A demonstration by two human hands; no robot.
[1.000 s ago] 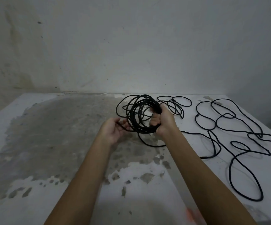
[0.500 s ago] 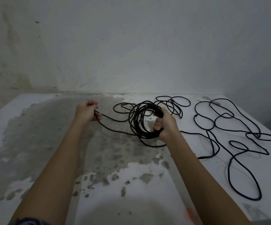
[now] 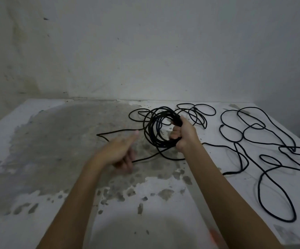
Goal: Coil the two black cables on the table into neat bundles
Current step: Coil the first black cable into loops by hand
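My right hand (image 3: pixel 181 135) grips a part-wound coil of black cable (image 3: pixel 152 132) and holds it upright just above the table (image 3: pixel 37 159). A free strand (image 3: pixel 109 132) leaves the coil, bends at the left and comes back to my left hand (image 3: pixel 119 153), which is blurred. The strand runs into that hand's lower curled fingers, while its thumb points up toward the coil. Loose loops of the same cable (image 3: pixel 197 112) lie behind the coil. A second black cable (image 3: pixel 264 141) sprawls uncoiled over the right side of the table.
The table top is white with a large worn grey patch on its left and middle. A bare wall (image 3: pixel 145 51) rises along the far edge. The second cable's big loop (image 3: pixel 278 203) reaches close to the near right edge.
My left hand has swung from the far left back toward the coil, leaving a bend of strand lying at the left. My right hand still holds the coil in about the same place.
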